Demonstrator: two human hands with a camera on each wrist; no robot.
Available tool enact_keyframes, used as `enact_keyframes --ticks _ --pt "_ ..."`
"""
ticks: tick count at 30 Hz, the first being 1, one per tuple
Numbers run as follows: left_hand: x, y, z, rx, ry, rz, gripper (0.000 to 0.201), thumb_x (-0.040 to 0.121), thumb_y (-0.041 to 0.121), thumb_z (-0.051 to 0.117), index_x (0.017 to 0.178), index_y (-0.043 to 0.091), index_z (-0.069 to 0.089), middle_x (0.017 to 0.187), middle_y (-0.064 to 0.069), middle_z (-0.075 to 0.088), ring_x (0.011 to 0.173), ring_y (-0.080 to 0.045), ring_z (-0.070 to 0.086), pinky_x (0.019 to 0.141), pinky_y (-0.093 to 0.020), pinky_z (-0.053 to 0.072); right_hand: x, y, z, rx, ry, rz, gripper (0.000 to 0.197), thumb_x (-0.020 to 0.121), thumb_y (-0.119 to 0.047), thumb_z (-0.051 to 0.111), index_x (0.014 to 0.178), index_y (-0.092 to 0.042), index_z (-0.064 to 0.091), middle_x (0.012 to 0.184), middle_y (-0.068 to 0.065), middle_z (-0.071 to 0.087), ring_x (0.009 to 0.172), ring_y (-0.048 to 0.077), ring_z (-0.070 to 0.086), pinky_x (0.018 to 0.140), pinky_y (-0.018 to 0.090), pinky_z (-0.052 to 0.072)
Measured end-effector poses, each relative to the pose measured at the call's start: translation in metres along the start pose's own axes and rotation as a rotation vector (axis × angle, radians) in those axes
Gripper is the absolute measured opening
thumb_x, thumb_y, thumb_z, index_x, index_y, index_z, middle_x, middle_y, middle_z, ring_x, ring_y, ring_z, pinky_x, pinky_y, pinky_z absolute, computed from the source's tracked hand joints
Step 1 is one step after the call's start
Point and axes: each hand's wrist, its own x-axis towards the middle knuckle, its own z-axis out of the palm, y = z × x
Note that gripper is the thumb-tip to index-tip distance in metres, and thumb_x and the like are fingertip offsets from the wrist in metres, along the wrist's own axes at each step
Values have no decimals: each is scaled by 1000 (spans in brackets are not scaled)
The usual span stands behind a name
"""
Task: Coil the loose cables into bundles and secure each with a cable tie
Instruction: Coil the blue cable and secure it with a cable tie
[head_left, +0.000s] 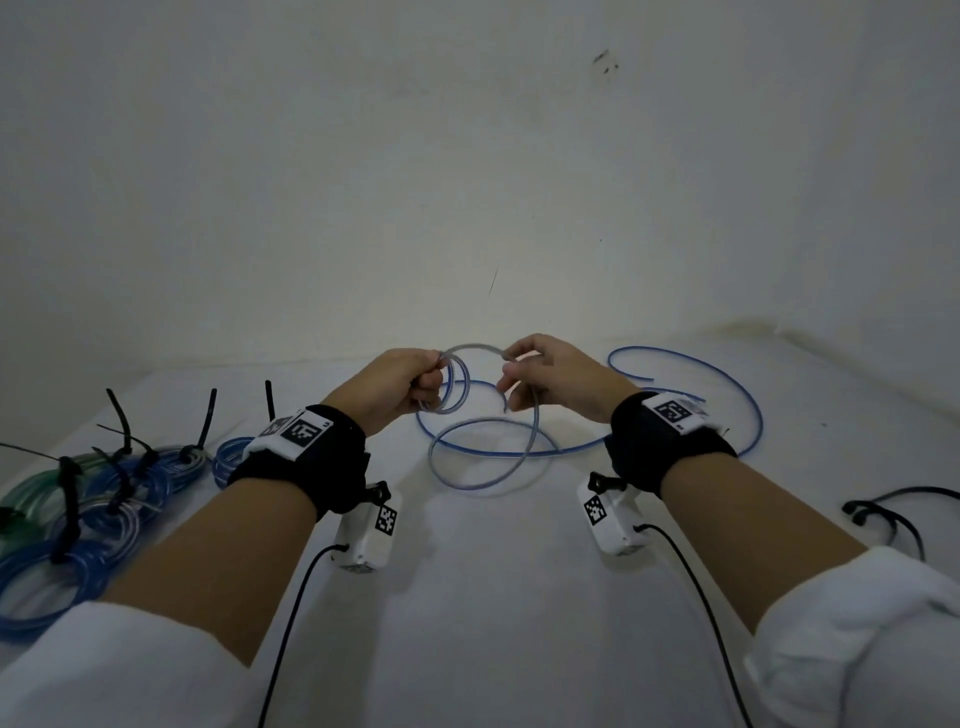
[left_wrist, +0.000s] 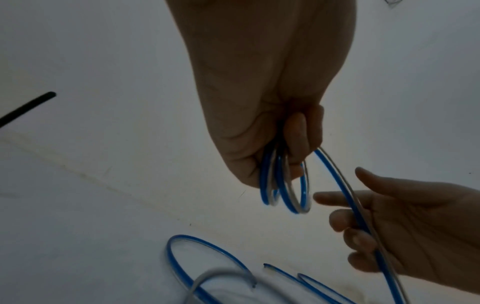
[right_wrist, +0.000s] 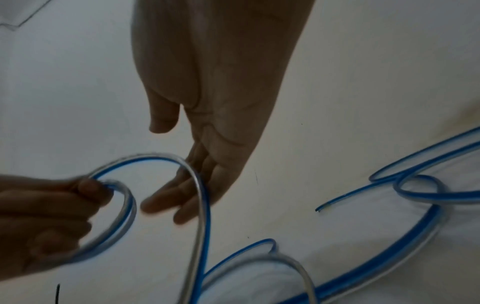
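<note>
Left of the loose cable (head_left: 519, 452), finished bundles (head_left: 104, 488) of blue, green and clear tubing lie on the white tabletop (head_left: 493, 597), each cinched with a black cable tie (head_left: 67, 504). Spare black ties (head_left: 883, 514) lie to its right. The cable is thin, glossy, blue-and-clear, sprawling in wide loops. The left hand (head_left: 395, 387) grips two small coils, fingers curled tight. The right hand (head_left: 550, 376), fingers loosely bent, guides the running strand across its fingers (right_wrist: 182, 197)
</note>
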Motion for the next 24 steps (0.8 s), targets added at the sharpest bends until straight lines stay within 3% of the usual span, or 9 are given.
enact_keyframes --ticks 2,4,6,8,11,14,16,19,24 --pt "1 1 2 -117 15 64 28 101 14 29 79 11 48 49 8 42 43 -7 33 64 -25 33 3 2 2 -72 102 -74 5 93 -2 51 97 -5 51 82 12 63 59 17 62 65 29 56" --pt "3 2 2 -203 17 131 28 101 14 30 81 11 49 54 6 48 47 -8 42 65 -24 40 7 7 2 -218 197 -104 9 92 -1 49 91 -7 56 80 8 61 64 16 60 64 25 52" --pt "4 3 0 -231 20 183 27 101 15 31 85 11 53 62 5 57 56 -10 52 68 -23 48 8 11 1 -468 236 -114 13 93 -7 51 95 -7 64 82 3 61 73 15 55 65 15 45" --pt "3 4 1 -243 6 207 25 101 15 31 90 10 54 69 5 64 62 -10 58 71 -23 52 10 15 1 -646 270 -95 16 93 -10 51 103 -6 64 83 2 60 73 13 54 56 6 39" --pt "-1 7 7 -249 -17 234 26 101 12 29 91 7 53 77 1 72 65 -9 65 70 -22 55 11 18 4 -544 360 -5 12 93 -2 45 105 -5 48 82 9 57 57 17 52 43 14 41" --pt "-3 9 12 -210 -71 253 27 101 13 29 93 6 53 90 -4 74 77 -12 69 81 -25 56 10 16 8 -460 393 20 11 92 1 34 94 -8 40 80 12 52 51 28 49 36 22 42" --pt "-4 11 15 -189 -103 251 24 101 14 30 96 5 52 93 -6 73 83 -15 70 84 -27 55 9 15 14 -528 385 -20 10 89 1 36 88 -8 41 80 14 52 56 26 45 42 26 47" --pt "-3 13 21 -200 -97 240 23 100 12 30 99 5 52 79 -1 72 72 -13 68 72 -22 54 9 17 16 -824 365 -108 7 88 1 44 88 -6 44 87 20 60 69 30 53 64 44 52" --pt "-3 14 18 -156 -104 238 23 98 2 32 102 7 53 74 4 61 64 -9 56 70 -18 49 10 16 12 -891 441 -154 11 92 -2 46 101 0 51 90 18 60 79 33 56 64 33 40"
